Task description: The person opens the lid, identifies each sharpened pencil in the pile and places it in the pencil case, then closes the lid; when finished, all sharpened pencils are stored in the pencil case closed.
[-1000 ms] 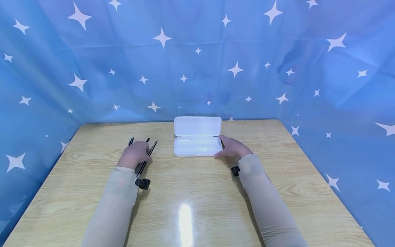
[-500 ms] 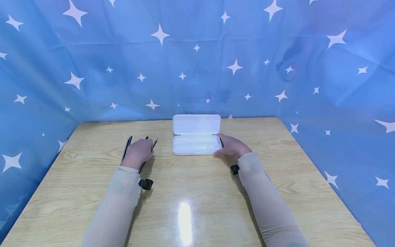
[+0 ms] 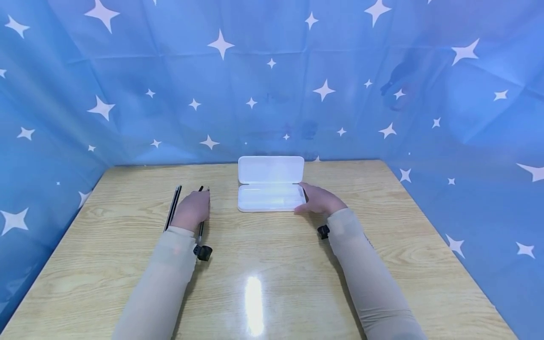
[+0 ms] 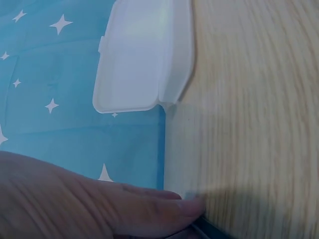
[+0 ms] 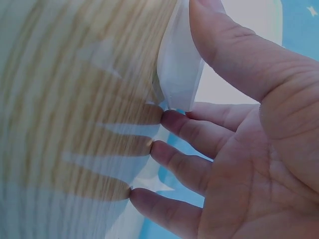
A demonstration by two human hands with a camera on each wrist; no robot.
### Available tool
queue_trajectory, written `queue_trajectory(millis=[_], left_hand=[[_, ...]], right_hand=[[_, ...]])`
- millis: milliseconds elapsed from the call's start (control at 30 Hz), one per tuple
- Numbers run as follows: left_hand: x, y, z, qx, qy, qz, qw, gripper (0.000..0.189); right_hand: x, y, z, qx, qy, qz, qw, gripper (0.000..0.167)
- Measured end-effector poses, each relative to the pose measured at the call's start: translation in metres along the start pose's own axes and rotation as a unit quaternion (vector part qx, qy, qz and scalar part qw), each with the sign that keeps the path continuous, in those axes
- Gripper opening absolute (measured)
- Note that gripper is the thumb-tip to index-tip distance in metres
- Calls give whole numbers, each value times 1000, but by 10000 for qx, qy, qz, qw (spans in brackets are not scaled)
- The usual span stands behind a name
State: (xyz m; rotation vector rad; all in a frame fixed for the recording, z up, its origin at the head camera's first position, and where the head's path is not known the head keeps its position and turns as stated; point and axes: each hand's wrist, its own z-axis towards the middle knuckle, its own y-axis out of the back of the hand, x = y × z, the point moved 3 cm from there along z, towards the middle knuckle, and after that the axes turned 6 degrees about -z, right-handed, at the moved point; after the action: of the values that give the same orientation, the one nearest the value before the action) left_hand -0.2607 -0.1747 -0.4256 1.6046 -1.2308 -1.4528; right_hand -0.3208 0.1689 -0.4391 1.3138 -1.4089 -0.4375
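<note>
Sleeves (image 3: pixel 148 293), two, pale, each with a black wrist camera (image 3: pixel 204 253); extended over the table (image 3: pixel 297 283), nearer than the white case (image 3: pixel 272 199). Left hand (image 3: pixel 192 210), one, placed left of the case; a dark pencil (image 4: pixel 209 229) is touched by its thumb, but whether it is pinched cannot be told, most fingers being hidden. Further dark pencils (image 3: pixel 172 207), laid beside this hand, farther from the case. Right hand (image 3: pixel 320 200), one; the case's right end is held in its grip. Lid (image 3: pixel 272 169), raised at the case's far side. Starred blue curtain (image 3: pixel 272 120), hung behind the case.
</note>
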Motion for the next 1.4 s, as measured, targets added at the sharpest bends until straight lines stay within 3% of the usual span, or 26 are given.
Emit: queue_trajectory(millis=[167,333,533,800,967,1200,1400], left_hand=[[0,-4,2,51,12,-202,9998,32],[-2,-5,3,505,-15,-328,9982,30],[-3,-4,1,909,-289,-500,9942,44],[3,3,-1,1031,-377,-854,9903,61],[5,10,0,801,-657,-1074,9888,62],[6,22,1,185,-997,-1174,9879,60],[4,25,4,-412,-1106,-1386,9833,59]], right_hand=[[-2,0,-1,9,-59,-60,10000,91],[-1,-1,0,-16,-4,-33,10000,89],[0,1,0,-22,86,-63,9999,87],[-2,-1,0,50,-35,-183,9998,93],[-4,-1,0,38,-40,-204,9998,93],[-4,0,-1,51,-81,-269,9996,92],[-3,0,-2,57,-102,-119,9999,93]])
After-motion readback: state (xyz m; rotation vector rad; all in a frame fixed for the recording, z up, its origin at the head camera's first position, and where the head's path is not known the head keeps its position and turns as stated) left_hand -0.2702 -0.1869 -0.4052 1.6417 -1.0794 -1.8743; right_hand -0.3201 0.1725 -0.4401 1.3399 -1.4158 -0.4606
